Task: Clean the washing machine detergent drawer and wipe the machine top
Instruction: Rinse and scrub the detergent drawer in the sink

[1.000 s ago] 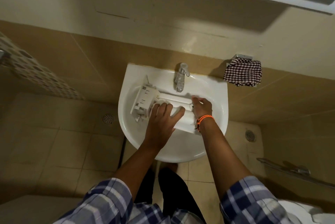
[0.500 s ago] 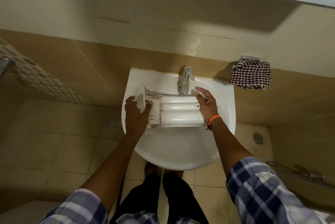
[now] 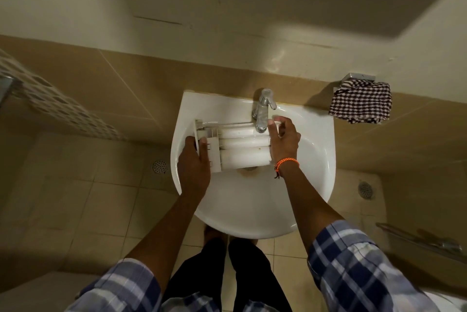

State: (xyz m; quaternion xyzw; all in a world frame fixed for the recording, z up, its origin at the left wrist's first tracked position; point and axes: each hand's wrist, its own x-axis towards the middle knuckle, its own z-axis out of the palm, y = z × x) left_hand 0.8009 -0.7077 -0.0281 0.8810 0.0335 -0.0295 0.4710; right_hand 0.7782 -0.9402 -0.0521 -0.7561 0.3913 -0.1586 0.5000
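Both hands, left hand (image 3: 194, 160) and right hand (image 3: 284, 138), grip the drawer (image 3: 240, 148) ends under the tap (image 3: 262, 109); best tilt it toward the sink (image 3: 252, 205) drain, rinsing every channel

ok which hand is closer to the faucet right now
Right. The right hand holds the drawer's end directly beside the faucet, fingertips almost at its spout. The left hand grips the drawer's opposite end, well off to the faucet's left.

1 detergent drawer (image 3: 240, 146), 1 sink (image 3: 252, 205), 1 tap (image 3: 262, 109), 2 hands, 1 checked cloth (image 3: 361, 104), 2 floor drains (image 3: 159, 166), 1 orange wristband (image 3: 286, 162).
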